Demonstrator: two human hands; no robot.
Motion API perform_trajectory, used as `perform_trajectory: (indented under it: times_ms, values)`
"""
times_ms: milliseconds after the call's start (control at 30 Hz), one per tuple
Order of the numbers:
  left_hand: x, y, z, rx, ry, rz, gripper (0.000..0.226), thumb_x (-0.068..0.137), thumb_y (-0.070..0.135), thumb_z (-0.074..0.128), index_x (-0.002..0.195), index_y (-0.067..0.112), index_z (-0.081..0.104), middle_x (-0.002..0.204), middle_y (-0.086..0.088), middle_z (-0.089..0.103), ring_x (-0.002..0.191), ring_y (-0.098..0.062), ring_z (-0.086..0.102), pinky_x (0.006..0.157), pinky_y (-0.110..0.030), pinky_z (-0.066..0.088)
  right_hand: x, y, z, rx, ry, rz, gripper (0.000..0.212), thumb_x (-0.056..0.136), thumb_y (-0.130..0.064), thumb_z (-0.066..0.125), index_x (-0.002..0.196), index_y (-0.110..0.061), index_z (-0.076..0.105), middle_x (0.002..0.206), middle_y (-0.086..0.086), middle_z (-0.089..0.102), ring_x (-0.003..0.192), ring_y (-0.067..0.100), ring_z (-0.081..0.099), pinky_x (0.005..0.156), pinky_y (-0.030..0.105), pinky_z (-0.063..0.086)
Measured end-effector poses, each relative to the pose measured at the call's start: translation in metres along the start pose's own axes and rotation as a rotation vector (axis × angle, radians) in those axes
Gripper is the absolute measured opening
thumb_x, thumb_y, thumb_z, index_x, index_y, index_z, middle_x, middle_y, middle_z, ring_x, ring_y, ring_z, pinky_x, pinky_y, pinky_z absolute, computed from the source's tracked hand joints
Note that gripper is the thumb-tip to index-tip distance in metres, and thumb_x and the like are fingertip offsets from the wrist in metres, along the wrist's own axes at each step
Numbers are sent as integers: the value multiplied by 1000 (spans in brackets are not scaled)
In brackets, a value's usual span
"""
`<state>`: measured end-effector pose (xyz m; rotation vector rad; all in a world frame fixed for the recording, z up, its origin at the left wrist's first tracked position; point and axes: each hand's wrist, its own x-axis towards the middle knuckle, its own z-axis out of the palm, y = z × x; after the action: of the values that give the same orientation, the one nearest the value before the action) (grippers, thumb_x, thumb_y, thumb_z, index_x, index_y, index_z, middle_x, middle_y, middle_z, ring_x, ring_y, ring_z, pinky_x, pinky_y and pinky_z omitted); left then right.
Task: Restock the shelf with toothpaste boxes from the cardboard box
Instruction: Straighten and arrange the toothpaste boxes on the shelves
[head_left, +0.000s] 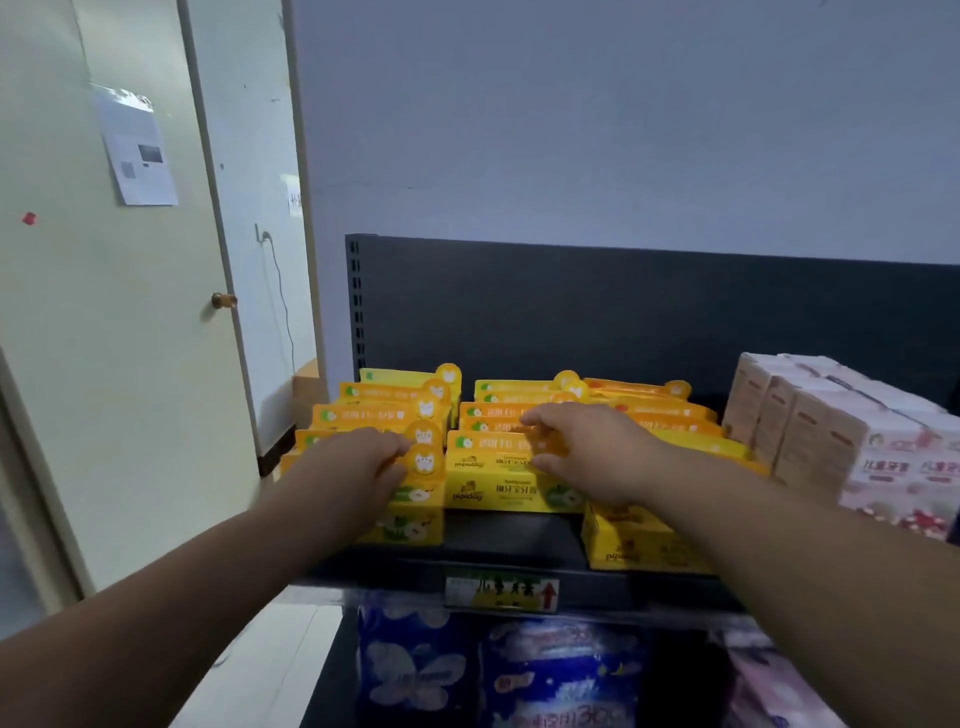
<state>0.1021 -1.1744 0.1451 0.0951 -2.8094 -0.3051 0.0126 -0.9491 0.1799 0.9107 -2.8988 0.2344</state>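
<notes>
On the dark shelf, three front-to-back rows of yellow and orange toothpaste boxes, upright, with round cartoon tabs on top. Curls the left hand fingers over the left row's front box. Pinches a middle-row box top between right hand fingers and thumb.

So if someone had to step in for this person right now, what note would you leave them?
Left hand: rests on the left row of yellow toothpaste boxes; grip unclear.
Right hand: pinches the top of the middle row's front box.
Done: three rows stand on the shelf, beside pink boxes.
Left: bare shelf remains in front of the middle row. The cardboard box is out of view.
</notes>
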Motion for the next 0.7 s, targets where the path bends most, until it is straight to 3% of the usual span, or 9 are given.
perform_trajectory:
  times_ms: [233,367,467,600,700]
  values:
    - [-5,-16,-5,6,-44,-18,26,101,29,40,110,28,64,112,5,63,105,-18,56,89,-31,44,14,-16,5,9,13,-84,46,96,-36,57,140,-33,46,144,-5,47,130,20,45,106,38,41]
    - [-6,-25,-10,12,-89,-57,26,101,31,40,113,30,63,119,6,61,109,-18,55,92,-30,42,22,-36,8,63,14,-179,41,97,-36,54,138,-32,49,141,-4,50,128,19,46,104,34,41]
    - [-7,-23,-19,-88,-1,-38,27,98,33,48,119,30,63,115,10,60,106,-13,55,86,-25,40,30,-49,7,85,2,-217,40,100,-34,51,140,-30,48,140,-4,52,127,18,47,99,29,39]
    - [-7,-35,-36,-278,210,-226,30,99,31,46,124,28,61,117,9,59,100,-8,52,84,-25,38,41,-61,8,136,-14,-203,41,102,-28,47,143,-26,46,140,-2,53,126,17,49,97,27,40]
    - [-8,-55,-33,-303,104,-394,33,101,28,40,130,27,56,123,-3,62,103,-20,60,90,-33,48,50,-69,12,158,-39,-179,41,102,-24,47,143,-24,46,140,0,54,124,19,51,97,28,42]
